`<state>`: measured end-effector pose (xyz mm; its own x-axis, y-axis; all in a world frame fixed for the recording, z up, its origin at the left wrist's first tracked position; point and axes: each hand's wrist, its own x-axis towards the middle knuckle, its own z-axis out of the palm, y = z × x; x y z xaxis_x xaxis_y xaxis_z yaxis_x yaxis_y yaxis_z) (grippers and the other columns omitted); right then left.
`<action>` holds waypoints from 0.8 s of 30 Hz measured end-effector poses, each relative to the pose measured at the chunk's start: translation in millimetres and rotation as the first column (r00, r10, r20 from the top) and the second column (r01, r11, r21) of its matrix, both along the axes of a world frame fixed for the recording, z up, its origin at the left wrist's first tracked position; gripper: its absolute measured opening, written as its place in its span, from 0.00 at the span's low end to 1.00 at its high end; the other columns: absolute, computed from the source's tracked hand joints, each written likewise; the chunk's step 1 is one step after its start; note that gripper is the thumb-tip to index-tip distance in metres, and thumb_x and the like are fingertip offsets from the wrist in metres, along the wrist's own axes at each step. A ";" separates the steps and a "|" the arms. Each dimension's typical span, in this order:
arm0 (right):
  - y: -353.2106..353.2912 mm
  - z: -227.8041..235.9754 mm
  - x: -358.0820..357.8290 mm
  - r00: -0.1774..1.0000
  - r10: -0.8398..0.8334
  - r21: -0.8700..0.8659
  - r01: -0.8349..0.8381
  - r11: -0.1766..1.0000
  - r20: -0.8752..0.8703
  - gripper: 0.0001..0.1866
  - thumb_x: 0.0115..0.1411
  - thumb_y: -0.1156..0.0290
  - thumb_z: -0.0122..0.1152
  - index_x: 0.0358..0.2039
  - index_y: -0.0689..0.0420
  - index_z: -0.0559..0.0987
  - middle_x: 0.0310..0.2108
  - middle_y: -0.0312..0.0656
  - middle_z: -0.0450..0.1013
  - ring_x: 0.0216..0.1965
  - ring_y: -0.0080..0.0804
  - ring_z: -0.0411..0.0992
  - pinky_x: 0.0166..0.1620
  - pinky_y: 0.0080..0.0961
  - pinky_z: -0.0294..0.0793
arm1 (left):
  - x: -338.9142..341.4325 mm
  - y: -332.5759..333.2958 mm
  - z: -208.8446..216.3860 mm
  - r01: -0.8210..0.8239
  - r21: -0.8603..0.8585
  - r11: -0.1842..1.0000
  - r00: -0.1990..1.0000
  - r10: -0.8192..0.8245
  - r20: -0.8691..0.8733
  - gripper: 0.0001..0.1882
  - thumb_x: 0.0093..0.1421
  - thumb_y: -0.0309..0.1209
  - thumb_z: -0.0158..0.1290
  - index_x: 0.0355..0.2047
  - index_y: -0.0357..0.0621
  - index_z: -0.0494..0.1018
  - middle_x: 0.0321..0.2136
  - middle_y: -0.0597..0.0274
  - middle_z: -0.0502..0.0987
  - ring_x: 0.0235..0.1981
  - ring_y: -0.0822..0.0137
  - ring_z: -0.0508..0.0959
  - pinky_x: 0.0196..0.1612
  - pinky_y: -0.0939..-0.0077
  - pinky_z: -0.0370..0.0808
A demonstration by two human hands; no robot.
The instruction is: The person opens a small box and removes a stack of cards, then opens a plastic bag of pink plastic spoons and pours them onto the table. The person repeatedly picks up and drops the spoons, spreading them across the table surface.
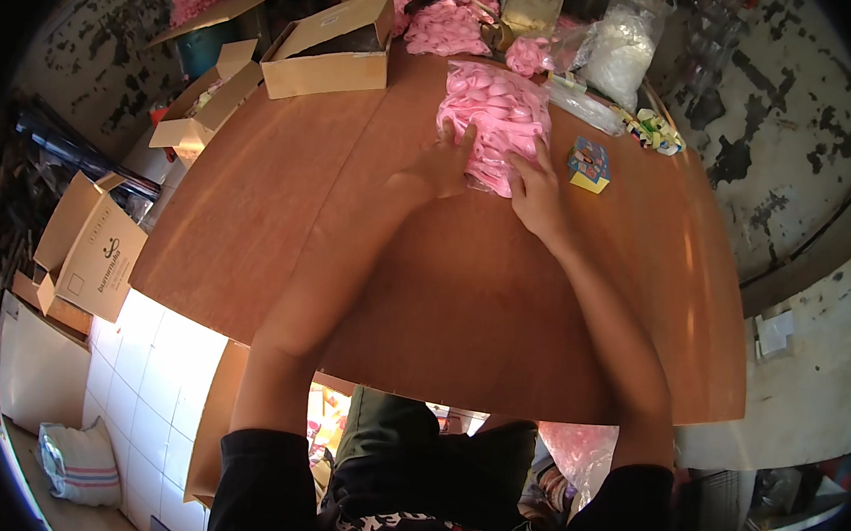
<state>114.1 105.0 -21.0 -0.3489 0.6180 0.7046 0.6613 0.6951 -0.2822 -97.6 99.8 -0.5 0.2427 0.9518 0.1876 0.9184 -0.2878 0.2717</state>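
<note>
A clear plastic bag packed with pink spoon-shaped plastic pieces point(496, 103) lies flat on the brown wooden table point(423, 295), toward its far side. My left hand point(438, 166) rests on the bag's near left edge, its fingers spread. On the near right edge lies my right hand point(541, 193), fingers apart and pressing on the plastic. Neither hand's fingers are wrapped around the bag. A small blue and yellow box point(588, 164) stands just to the right of my right hand.
An open cardboard box point(326, 71) sits at the far left of the table. Behind the bag are heaps of pink pieces point(447, 28) and a large clear bag of whitish pieces point(618, 57). Another carton point(100, 258) stands left of the table, above a white sack point(81, 463).
</note>
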 end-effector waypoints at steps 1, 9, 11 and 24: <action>-0.5 2.4 1.5 0.998 0.006 -0.068 -0.011 0.998 -0.066 0.19 0.61 0.74 0.55 0.52 0.59 0.80 0.64 0.69 0.57 0.63 0.65 0.62 0.61 0.47 0.69 | 1.4 -4.0 6.7 -0.007 -0.057 0.998 1.000 0.008 0.010 0.51 0.55 0.30 0.58 0.74 0.49 0.41 0.70 0.26 0.43 0.61 0.30 0.66 0.60 0.48 0.71; -51.1 29.2 13.6 0.952 -0.297 -0.050 0.301 0.952 0.077 0.14 0.62 0.70 0.53 0.43 0.64 0.78 0.50 0.62 0.71 0.40 0.64 0.76 0.43 0.51 0.79 | -20.5 -68.1 30.0 -0.080 0.171 0.982 0.995 0.069 0.071 0.27 0.55 0.24 0.55 0.56 0.40 0.65 0.51 0.37 0.71 0.43 0.35 0.79 0.46 0.45 0.79; -55.6 33.1 17.7 0.945 -0.322 -0.105 0.327 0.939 0.066 0.12 0.61 0.70 0.54 0.41 0.63 0.77 0.46 0.60 0.72 0.38 0.64 0.76 0.42 0.52 0.78 | -22.7 -78.6 29.6 -0.090 0.194 0.977 0.995 0.082 0.052 0.24 0.54 0.21 0.53 0.54 0.40 0.67 0.47 0.39 0.73 0.42 0.33 0.79 0.47 0.44 0.78; -76.0 31.3 -25.6 0.973 0.216 0.019 -0.218 0.976 0.081 0.11 0.54 0.84 0.53 0.37 0.65 0.80 0.36 0.55 0.76 0.36 0.53 0.76 0.40 0.44 0.75 | -27.3 -99.4 3.5 -0.091 0.391 0.916 0.873 -0.116 0.474 0.07 0.64 0.27 0.49 0.38 0.35 0.70 0.33 0.34 0.78 0.37 0.32 0.77 0.41 0.42 0.74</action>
<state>88.4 29.0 10.3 -0.5269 0.5024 0.6855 0.5130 0.8311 -0.2148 -124.9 0.4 3.0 0.0358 0.7717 0.6350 0.6977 -0.4743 0.5370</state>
